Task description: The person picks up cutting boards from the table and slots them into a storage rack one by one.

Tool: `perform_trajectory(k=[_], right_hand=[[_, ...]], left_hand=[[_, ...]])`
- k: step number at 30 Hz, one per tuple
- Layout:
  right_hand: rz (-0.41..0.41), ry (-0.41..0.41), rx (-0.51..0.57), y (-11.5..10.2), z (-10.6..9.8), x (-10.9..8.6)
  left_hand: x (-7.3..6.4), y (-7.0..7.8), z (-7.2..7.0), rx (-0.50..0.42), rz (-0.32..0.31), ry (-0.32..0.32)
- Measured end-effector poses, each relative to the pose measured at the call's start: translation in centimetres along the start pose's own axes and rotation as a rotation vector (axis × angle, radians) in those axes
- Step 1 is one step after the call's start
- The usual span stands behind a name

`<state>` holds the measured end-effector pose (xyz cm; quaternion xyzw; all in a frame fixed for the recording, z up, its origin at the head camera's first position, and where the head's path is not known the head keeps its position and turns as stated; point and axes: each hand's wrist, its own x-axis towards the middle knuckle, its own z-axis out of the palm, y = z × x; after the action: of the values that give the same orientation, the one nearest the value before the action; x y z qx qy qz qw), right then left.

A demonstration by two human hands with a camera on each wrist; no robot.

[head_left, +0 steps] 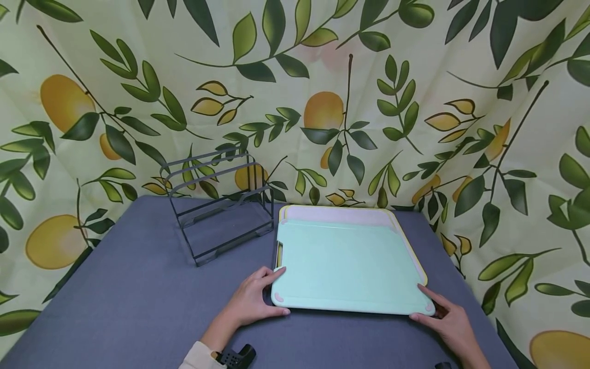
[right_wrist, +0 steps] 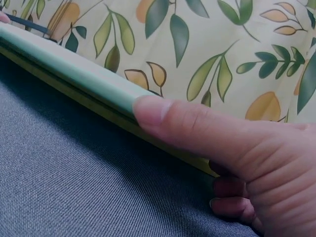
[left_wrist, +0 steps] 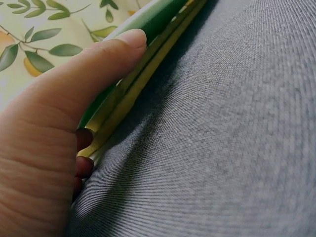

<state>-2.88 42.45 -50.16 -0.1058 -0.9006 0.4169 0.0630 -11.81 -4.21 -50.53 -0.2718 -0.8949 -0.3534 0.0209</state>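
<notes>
A mint green cutting board (head_left: 343, 266) with pink corner pads lies over a pale board with a yellow rim (head_left: 410, 246), which shows along the back and right side. At the near left corner my left hand (head_left: 251, 300) grips the green board, thumb on the front edge and index finger on the side. My right hand (head_left: 449, 318) holds the near right corner the same way. In the left wrist view, the left thumb (left_wrist: 113, 54) presses the green edge, with yellow layers just beneath. The right thumb (right_wrist: 158, 111) touches the green edge, other fingers curled below.
A black wire rack (head_left: 221, 205) stands at the back left of the blue-grey cloth-covered table (head_left: 115, 302). Behind it hangs a curtain (head_left: 286, 87) printed with leaves and fruit, reaching down to the table's back and side edges.
</notes>
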Motion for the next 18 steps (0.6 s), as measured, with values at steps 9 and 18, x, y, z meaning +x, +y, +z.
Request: perform_trajectory(k=[9,18], right_hand=[[-0.032,0.047,0.092,-0.20,0.08,-0.21],[-0.075,0.097,0.110,-0.35,0.32,-0.47]], left_hand=[[-0.04,0.09,0.00,-0.046,0.034,0.053],[-0.22,-0.06,0.07,-0.086,0.113,0.152]])
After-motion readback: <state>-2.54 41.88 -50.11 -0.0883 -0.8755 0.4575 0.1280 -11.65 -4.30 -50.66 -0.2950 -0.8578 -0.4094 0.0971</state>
